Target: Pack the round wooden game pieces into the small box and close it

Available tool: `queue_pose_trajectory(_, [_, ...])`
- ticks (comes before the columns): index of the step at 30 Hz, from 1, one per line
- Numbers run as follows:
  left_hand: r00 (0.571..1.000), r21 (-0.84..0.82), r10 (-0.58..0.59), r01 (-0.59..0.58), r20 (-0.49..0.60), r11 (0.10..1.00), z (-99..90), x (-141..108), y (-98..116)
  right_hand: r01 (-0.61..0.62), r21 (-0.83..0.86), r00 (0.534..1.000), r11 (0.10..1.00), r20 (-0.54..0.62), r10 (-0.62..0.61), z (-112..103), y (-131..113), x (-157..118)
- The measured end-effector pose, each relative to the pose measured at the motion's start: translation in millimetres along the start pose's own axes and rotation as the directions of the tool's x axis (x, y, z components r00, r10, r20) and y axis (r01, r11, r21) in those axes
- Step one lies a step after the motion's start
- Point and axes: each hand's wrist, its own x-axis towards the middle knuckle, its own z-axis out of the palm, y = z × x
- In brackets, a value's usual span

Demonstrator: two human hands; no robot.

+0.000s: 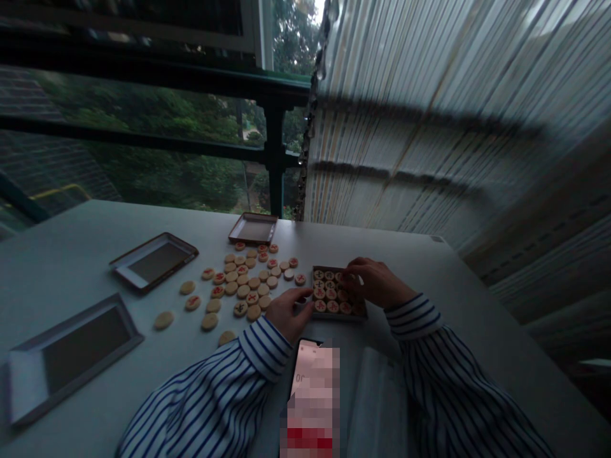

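A small box [340, 318] holds rows of round wooden pieces [331, 294] with red or dark characters. At its left edge is my left hand [290, 312], thumb and fingers apart, with nothing seen between them. My right hand [377, 280] reaches over the box's right side, its fingers bent down and covering some pieces there; whether it grips one is hidden. Left of the box, several loose round pieces [242, 291] lie spread on the white table [405, 251], some showing red characters and others plain.
Three shallow trays or lids stand on the table: one at the back [252, 228], one at the left [153, 261] and a larger one at the near left [71, 356]. A phone [310, 375] lies in front of the box, beside a clear plastic item [379, 401].
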Motion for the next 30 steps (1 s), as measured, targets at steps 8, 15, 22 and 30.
queue_pose_trajectory(8, [0.999,0.070,0.002,-0.005,0.032,0.998,-1.5,-0.2,1.6,0.016,0.006,0.999,1.000,0.035,-0.016,1.0,-1.2,0.5])
queue_pose_trajectory(15, [0.999,0.067,-0.001,-0.002,0.044,0.998,-0.4,0.0,0.6,0.027,0.006,0.997,1.000,0.068,-0.027,2.4,-0.5,1.3])
queue_pose_trajectory(22, [0.999,0.068,0.007,-0.010,0.044,0.998,-2.0,-0.2,2.8,0.016,0.002,0.995,1.000,0.094,-0.017,-0.8,-3.9,1.0])
queue_pose_trajectory(30, [0.999,0.118,0.024,-0.029,0.047,0.993,-0.3,-0.5,0.6,0.015,0.005,0.996,1.000,0.086,-0.015,0.1,-0.2,0.4])
